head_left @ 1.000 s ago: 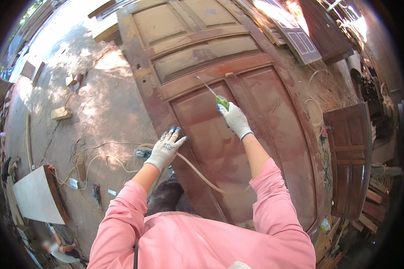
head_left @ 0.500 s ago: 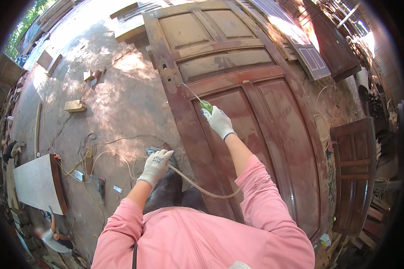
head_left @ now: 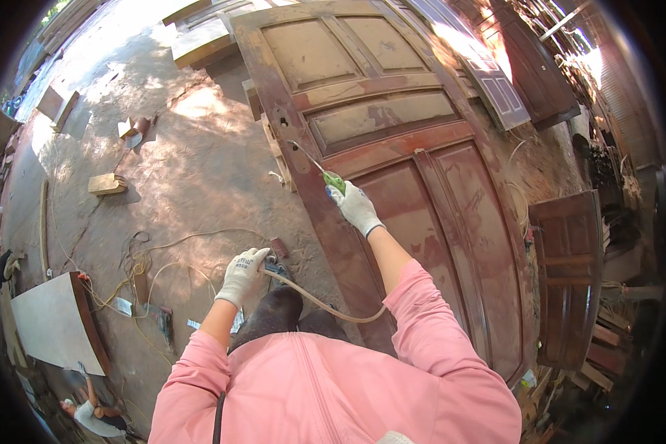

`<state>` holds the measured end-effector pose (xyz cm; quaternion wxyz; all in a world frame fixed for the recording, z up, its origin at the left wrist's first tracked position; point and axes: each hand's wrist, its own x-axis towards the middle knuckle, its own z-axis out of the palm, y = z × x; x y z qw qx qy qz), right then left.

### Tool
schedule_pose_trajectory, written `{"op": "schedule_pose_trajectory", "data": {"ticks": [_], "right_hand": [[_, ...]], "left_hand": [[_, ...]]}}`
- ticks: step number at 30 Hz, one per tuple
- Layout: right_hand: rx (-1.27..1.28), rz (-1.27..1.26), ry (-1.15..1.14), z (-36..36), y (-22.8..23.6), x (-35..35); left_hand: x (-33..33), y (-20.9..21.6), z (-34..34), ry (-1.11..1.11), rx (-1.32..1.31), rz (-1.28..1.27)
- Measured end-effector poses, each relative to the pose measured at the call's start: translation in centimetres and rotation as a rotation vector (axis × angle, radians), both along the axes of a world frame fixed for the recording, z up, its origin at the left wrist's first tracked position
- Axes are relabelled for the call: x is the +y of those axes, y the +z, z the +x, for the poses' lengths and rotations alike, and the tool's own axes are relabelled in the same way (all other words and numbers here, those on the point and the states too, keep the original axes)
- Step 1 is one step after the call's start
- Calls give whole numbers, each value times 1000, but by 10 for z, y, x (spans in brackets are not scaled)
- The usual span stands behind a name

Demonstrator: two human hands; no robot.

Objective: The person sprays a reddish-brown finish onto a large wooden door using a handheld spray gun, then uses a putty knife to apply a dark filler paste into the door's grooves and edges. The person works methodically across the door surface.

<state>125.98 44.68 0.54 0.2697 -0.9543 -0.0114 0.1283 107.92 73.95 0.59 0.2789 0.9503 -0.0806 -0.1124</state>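
Observation:
A large brown panelled wooden door (head_left: 459, 122), dusty over its upper part, lies in front of me and to the right. My right hand (head_left: 361, 211), in a white glove, grips a green-handled air blow gun (head_left: 334, 180) over the door. Its long thin nozzle points at the door's left edge, with the tip beside the lock holes (head_left: 297, 146). In my gloved left hand (head_left: 242, 277) is a beige hose (head_left: 318, 302). The hose sags across my front and passes out of sight at my right forearm.
Wooden blocks (head_left: 107, 184), thin hoses and cords (head_left: 172, 235) lie on the floor at left. A pale slab (head_left: 55, 318) stands beside another person (head_left: 95, 418) at lower left. More doors (head_left: 570, 266) are at right and far right.
The nozzle tip has moved nearer the lock holes at the door's left edge. Both hands keep their grips. The whole view has shifted slightly.

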Motion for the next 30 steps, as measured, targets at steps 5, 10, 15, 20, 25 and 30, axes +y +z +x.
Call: {"op": "schedule_pose_trajectory", "data": {"ticks": [5,10,15,20,25,30], "right_hand": [[19,241,-316,9,-19,-12],[204,386,-352,7,12,-3],[264,589,-407,26,-11,8],[194,498,-422,24,-15,19],[134,413,-410,32,-17,5],[118,379,-524,47,-4,-28]], "left_hand": [[29,2,10,9,4,-29],[52,5,9,37,-23,-40],[60,6,15,52,49,-56],[71,0,17,83,107,-65],[58,2,37,22,54,-71],[13,33,81,-91,-5,-124]]}}
